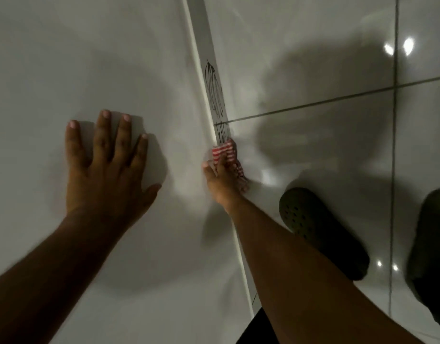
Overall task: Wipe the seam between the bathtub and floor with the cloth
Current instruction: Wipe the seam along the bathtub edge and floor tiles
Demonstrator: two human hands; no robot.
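With the left hand spread flat on the bathtub, the right hand presses the cloth into the seam, scribbles ahead still unwiped.

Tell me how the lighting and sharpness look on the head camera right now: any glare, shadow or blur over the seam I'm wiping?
Head view: dim overall, with bright glare spots on the glossy floor tiles. Shadows of the arms fall across the bathtub and floor. The right hand and striped cloth are slightly motion-blurred; the left hand is sharper. Wide-angle distortion bows the seam.
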